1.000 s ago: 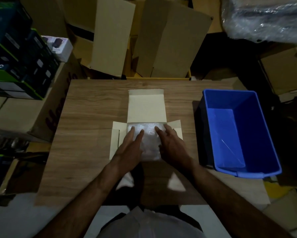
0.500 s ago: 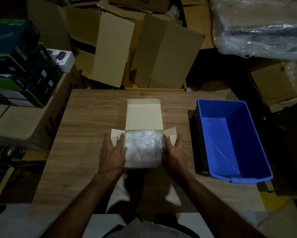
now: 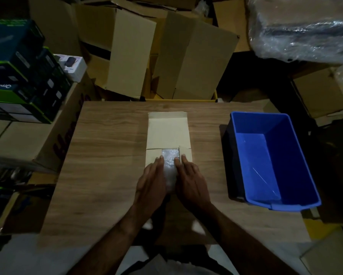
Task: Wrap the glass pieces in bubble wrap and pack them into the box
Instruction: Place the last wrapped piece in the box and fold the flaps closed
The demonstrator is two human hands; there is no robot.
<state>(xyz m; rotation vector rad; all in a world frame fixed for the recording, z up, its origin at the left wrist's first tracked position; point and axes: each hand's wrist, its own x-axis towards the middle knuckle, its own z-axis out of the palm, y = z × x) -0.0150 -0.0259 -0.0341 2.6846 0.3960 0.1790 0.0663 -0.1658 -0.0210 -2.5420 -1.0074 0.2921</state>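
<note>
Your bubble-wrapped bundle (image 3: 169, 165) already sits in the cardboard box (image 3: 167, 132); your left hand (image 3: 151, 180) and right hand (image 3: 190, 179) press the side flaps inward with straight fingers, lid flap unclosed.

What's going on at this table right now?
A person is packing a bubble-wrapped bundle into a small cardboard box on the wooden table. The left hand and right hand press the side flaps in over it. A blue bin sits to the right.
</note>
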